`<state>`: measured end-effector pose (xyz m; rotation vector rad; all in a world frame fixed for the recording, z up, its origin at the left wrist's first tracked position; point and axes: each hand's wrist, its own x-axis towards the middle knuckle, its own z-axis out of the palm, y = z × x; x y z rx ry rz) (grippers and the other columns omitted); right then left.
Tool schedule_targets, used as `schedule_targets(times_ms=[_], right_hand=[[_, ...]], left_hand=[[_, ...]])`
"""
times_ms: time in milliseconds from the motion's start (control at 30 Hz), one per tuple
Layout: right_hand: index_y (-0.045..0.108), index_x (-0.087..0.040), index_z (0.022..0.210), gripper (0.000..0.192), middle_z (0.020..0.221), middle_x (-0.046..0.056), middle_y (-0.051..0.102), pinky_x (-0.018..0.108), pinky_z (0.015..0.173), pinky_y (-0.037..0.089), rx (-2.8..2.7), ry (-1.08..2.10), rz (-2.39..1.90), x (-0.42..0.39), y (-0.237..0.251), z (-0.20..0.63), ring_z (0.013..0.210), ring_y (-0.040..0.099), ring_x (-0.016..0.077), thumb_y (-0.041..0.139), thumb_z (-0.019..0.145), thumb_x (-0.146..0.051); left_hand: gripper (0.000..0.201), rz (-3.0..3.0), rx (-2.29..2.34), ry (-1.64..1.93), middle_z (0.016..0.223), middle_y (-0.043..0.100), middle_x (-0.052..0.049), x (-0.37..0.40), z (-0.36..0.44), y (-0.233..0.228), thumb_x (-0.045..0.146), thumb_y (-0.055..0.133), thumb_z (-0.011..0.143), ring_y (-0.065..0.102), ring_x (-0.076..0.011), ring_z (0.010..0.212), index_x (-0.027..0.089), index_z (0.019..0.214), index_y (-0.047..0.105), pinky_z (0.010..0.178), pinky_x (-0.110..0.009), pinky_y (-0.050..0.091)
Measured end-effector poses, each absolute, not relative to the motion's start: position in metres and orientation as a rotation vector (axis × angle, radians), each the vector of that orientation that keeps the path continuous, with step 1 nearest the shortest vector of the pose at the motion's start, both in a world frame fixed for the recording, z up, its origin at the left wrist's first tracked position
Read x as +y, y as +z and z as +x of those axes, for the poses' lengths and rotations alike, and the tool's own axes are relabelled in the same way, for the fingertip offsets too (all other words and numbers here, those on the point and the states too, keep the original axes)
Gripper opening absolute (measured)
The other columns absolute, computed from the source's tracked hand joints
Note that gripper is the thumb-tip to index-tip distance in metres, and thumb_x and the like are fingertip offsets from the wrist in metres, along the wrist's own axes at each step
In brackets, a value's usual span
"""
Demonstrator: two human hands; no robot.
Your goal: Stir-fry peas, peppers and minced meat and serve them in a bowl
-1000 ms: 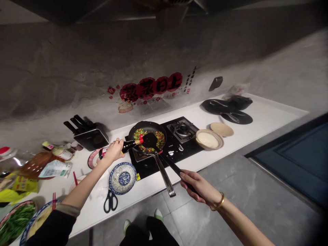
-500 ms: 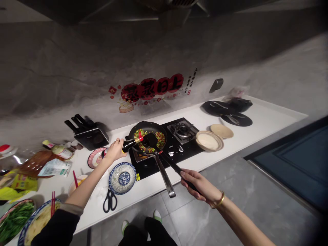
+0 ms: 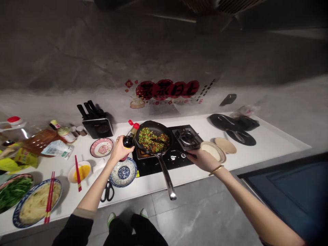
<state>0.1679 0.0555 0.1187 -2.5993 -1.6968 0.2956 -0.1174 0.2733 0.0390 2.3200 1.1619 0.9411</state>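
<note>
My left hand [image 3: 123,149] is wrapped around a dark soy sauce bottle [image 3: 130,138], held nearly upright beside the pan with its red flip cap open. The black frying pan [image 3: 167,131] sits on the left burner, its metal handle pointing toward me. Chopped green and reddish bits [image 3: 153,140] cover its base. My right hand [image 3: 205,160] is in front of the right burner [image 3: 188,137], near the stove knobs, with its fingers curled. What it grips is hidden, and I cannot make out the black spatula.
Left of the stove are a blue patterned plate [image 3: 123,172], scissors [image 3: 109,192], a pink-rimmed plate [image 3: 101,148], a bowl of beaten egg [image 3: 82,172] and a noodle dish [image 3: 38,203]. A knife block [image 3: 98,128] stands behind. Beige bowls [image 3: 225,145] and black lids [image 3: 239,136] lie right.
My left hand has turned the bottle from tilted over the pan to nearly upright beside it. My right hand has moved from low front up to the right burner; the spatula has left the pan.
</note>
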Motion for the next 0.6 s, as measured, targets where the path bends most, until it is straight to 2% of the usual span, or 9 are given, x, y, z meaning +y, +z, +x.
schedule_targets(times_ms=[133, 300, 400, 467, 600], right_hand=[[0.066, -0.027, 0.103, 0.029, 0.09, 0.008, 0.07, 0.03, 0.068, 0.045, -1.958, 0.251, -2.842, 0.07, 0.135, 0.155, 0.082, 0.065, 0.0229, 0.05, 0.08, -0.03], [0.059, -0.02, 0.114, 0.034, 0.095, 0.013, 0.068, 0.031, 0.066, 0.046, -1.887, 0.053, -2.92, 0.114, 0.102, 0.13, 0.085, 0.064, 0.0245, 0.038, 0.087, -0.026], [0.06, -0.015, 0.111, 0.034, 0.097, 0.015, 0.067, 0.031, 0.067, 0.046, -1.869, 0.067, -2.959, 0.133, 0.095, 0.134, 0.087, 0.064, 0.0249, 0.037, 0.087, -0.022], [0.064, -0.015, 0.105, 0.031, 0.097, 0.016, 0.067, 0.031, 0.069, 0.046, -1.9, 0.1, -2.974, 0.136, 0.107, 0.145, 0.088, 0.064, 0.0252, 0.041, 0.085, -0.021], [0.066, -0.024, 0.106, 0.03, 0.097, 0.012, 0.068, 0.034, 0.074, 0.046, -2.022, 0.161, -2.964, 0.123, 0.147, 0.171, 0.089, 0.063, 0.0261, 0.049, 0.081, -0.027]], left_hand=[[0.056, 2.146, 1.239, 1.031, 0.092, 0.056, -0.006, 0.255, -0.133, 0.029, 0.043, 0.068, 0.058, 0.057, -0.0241, 0.089, 0.017, 0.103, 0.047, 0.078, -0.036, 0.046], [0.057, 2.051, 1.296, 1.066, 0.091, 0.057, -0.005, 0.236, -0.148, 0.02, 0.044, 0.068, 0.058, 0.059, -0.0231, 0.084, 0.017, 0.103, 0.048, 0.075, -0.035, 0.046], [0.057, 2.025, 1.315, 1.053, 0.091, 0.058, -0.006, 0.23, -0.155, 0.017, 0.044, 0.068, 0.057, 0.059, -0.0231, 0.084, 0.017, 0.103, 0.048, 0.075, -0.035, 0.046], [0.057, 2.006, 1.326, 1.038, 0.092, 0.059, -0.006, 0.227, -0.159, 0.015, 0.044, 0.068, 0.058, 0.059, -0.0236, 0.086, 0.018, 0.104, 0.047, 0.076, -0.035, 0.046], [0.058, 1.991, 1.36, 1.028, 0.096, 0.058, -0.007, 0.224, -0.166, 0.009, 0.043, 0.068, 0.057, 0.058, -0.0248, 0.091, 0.019, 0.106, 0.046, 0.08, -0.037, 0.046]])
